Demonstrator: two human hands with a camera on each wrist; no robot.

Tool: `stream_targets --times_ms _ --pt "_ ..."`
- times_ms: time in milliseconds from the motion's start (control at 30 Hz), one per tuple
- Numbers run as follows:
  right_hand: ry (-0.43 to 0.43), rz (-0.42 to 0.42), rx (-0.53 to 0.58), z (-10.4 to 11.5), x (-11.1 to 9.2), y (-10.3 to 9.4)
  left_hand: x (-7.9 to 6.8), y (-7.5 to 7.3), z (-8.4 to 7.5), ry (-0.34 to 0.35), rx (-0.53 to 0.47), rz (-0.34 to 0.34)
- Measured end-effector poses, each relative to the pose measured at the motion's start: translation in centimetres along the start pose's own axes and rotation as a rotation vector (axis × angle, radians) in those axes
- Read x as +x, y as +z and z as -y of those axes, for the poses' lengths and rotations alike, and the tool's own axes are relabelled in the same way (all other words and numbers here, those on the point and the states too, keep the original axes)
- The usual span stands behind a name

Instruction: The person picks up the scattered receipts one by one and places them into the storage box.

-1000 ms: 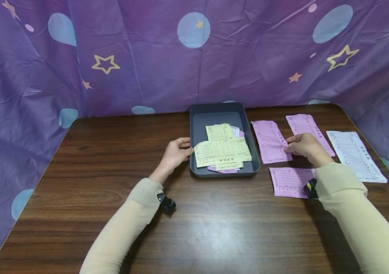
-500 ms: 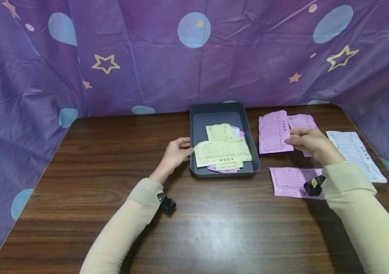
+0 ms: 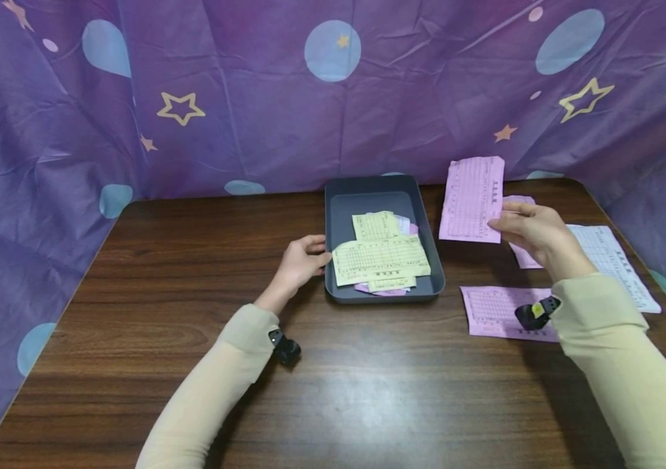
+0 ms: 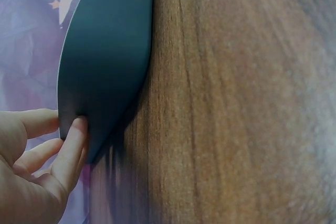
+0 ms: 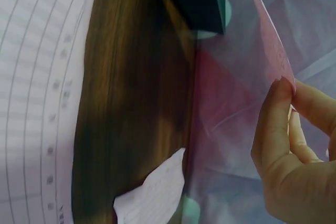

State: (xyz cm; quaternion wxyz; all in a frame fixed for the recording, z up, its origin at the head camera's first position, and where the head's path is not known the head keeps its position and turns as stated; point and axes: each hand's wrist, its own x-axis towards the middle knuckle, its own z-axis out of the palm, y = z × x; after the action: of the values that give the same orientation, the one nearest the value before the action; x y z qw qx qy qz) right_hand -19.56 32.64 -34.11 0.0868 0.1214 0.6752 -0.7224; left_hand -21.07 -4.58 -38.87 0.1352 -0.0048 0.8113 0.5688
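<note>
At the left wall of the dark grey tray (image 3: 368, 185), my left hand (image 3: 300, 260) holds the edge. In the left wrist view one fingertip (image 4: 79, 124) presses the tray's outer wall, while other fingers meet its rim. My right hand (image 3: 538, 234) pinches a pink printed slip (image 3: 474, 198) by its right edge, raised above the table beyond the tray's right side. The right wrist view shows this slip (image 5: 270, 40) almost edge-on between thumb and fingers. In the tray lie several slips, with a wide yellow slip (image 3: 380, 260) on top.
Another pink slip (image 3: 500, 309) lies in front of my right hand, under the wrist camera in this view. One more pink slip (image 3: 523, 254) is partly hidden behind that hand. A white slip (image 3: 608, 260) lies farther right. A purple curtain (image 3: 251, 130) hangs behind the wooden table (image 3: 192, 260).
My right hand has lifted the pink slip from the table beside the tray, moving it up and slightly away. My left hand and the tray have stayed in place.
</note>
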Motion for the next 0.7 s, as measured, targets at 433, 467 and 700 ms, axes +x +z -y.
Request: stream_targets --times_ms 433,467,700 --pt "-0.055 0.047 0.015 -0.3 0.0 3.4 0.2 0.1 0.1 0.006 -0.011 0.001" --pt "-0.054 0.05 0.009 -0.4 0.0 3.7 0.2 0.1 0.1 0.007 -0.011 0.001" --pt "-0.038 0.1 -0.007 -1.0 0.1 5.7 0.1 0.1 0.0 0.003 -0.005 0.001"
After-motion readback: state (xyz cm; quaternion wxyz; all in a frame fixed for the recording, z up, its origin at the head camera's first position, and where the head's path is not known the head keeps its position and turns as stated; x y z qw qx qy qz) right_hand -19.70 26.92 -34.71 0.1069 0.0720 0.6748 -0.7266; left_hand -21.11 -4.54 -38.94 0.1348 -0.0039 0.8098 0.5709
